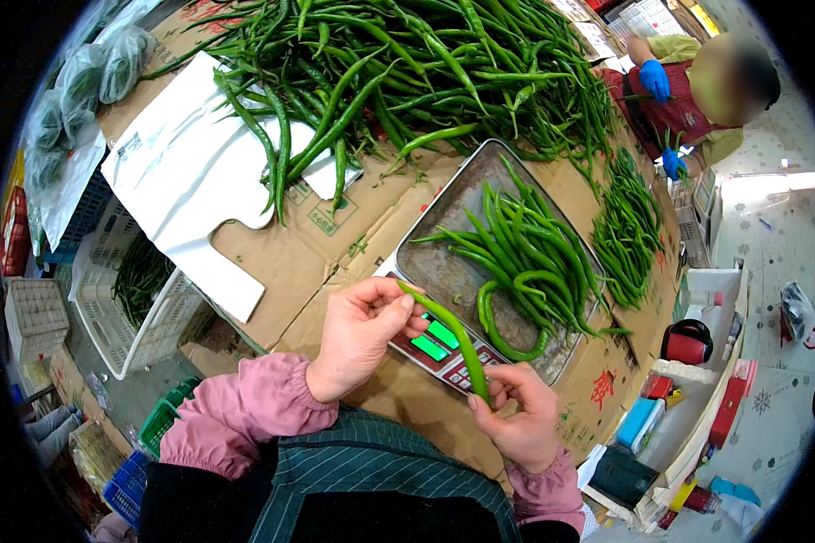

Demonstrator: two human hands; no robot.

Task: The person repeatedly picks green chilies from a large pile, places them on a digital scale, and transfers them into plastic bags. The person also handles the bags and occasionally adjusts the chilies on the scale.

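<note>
One long green chili pepper (pixel 456 334) is stretched between my two hands, over the keypad and lit green display of a digital scale (pixel 441 343). My left hand (pixel 365 329) pinches its upper left end between thumb and fingers. At its lower end, my right hand (pixel 523 407) grips it with thumb and fingertips. Beyond the hands, a heap of green peppers (pixel 530 258) lies on the scale's metal tray (pixel 438 254), some tips over its rim. A large pile of long green peppers (pixel 435 68) covers the far part of the cardboard-covered table (pixel 373 234).
White plastic bags (pixel 190 163) lie left, partly under peppers. A smaller pepper pile (pixel 628 231) is right of the scale. A co-worker in blue gloves (pixel 654 81) is at upper right. A white crate (pixel 132 326) stands lower left, a foam box of items (pixel 693 380) at right.
</note>
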